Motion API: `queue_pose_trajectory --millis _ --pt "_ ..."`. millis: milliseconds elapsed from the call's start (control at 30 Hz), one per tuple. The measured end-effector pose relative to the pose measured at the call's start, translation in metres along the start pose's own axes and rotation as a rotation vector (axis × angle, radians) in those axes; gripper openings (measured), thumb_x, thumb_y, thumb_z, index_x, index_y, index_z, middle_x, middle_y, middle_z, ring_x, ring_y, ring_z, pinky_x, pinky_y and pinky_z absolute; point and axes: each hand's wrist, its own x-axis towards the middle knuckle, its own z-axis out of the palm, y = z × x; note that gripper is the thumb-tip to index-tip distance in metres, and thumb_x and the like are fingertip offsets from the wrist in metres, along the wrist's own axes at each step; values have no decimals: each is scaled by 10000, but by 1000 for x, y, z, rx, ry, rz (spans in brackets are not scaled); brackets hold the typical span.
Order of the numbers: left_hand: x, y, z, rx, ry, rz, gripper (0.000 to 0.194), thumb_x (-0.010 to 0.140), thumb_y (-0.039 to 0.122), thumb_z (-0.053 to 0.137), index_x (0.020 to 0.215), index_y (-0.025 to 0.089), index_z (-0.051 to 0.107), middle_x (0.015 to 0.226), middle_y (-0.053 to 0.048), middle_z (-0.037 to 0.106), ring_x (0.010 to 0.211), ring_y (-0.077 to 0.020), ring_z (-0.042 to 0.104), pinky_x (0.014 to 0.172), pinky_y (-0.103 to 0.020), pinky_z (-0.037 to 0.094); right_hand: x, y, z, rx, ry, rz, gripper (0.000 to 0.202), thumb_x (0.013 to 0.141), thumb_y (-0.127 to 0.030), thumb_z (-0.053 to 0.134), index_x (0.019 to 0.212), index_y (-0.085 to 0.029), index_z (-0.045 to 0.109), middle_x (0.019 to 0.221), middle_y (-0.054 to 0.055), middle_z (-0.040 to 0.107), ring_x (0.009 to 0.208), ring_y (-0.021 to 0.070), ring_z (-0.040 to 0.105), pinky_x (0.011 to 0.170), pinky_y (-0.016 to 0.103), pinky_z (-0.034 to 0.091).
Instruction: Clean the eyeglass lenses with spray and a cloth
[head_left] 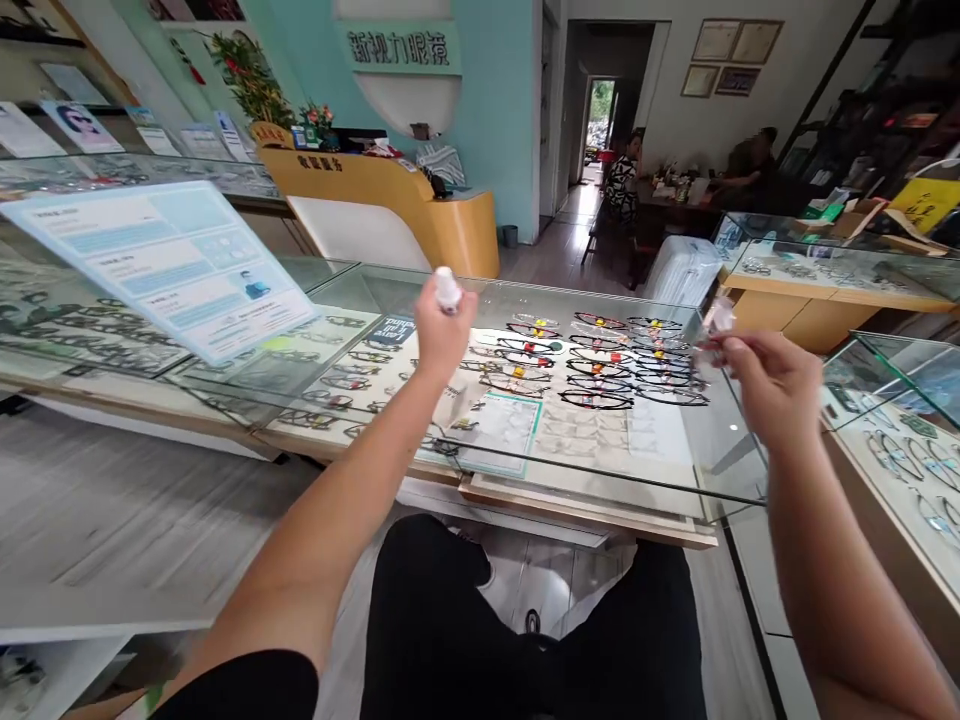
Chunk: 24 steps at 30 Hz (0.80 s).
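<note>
My left hand (442, 335) is raised above the glass display case, its fingers wrapped round a small white spray bottle (448, 288). Over the case's right end, my right hand (780, 375) pinches what looks like a pair of glasses (720, 330); a clear lens-like part and a dark reddish rim show, partly blurred. Between the hands, rows of eyeglasses (598, 368) with dark rims and small coloured tags lie on the case. Under the glass, more frames (352, 378) are laid out, with a green-edged sheet (502, 430) near the front.
To the left, a blue-and-white information board (172, 265) stands tilted on the counter. A yellow reception desk (405, 205) is behind. Another display case (900, 440) flanks me on the right, near a silver suitcase (681, 272). Two people sit by a table at the back.
</note>
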Motion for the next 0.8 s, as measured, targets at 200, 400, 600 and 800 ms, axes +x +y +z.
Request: queue_pose_trajectory --millis 200,400,600,800 --pt "-28 66 138 -423 -448 6 650 854 731 881 659 234 510 542 30 509 532 -126 447 568 -306 389 43 12 90 271 -15 -38 447 1076 -617 622 1030 -237 854 967 67 828 791 222 720 754 365 565" --pt "-51 52 171 -500 -511 -240 648 792 824 876 749 221 646 638 -6 641 475 -116 491 488 -301 390 41 40 121 340 -81 37 529 1097 -673 528 1067 -262 861 1058 84 841 897 267 726 884 428 592" --pt "-60 41 164 -492 -628 -325 631 768 795 929 854 199 742 603 8 614 478 -119 510 484 -287 405 28 43 127 437 -170 -6 465 1124 -624 550 1101 -292 875 1182 82 868 1103 306 790 1004 460 614" --pt "-59 38 165 -515 -646 -410 695 639 770 1022 920 199 743 626 30 600 495 -113 485 472 -280 382 24 39 128 412 -204 -32 475 1142 -622 536 1162 -308 892 1326 85 866 1300 333 779 1155 509 583"
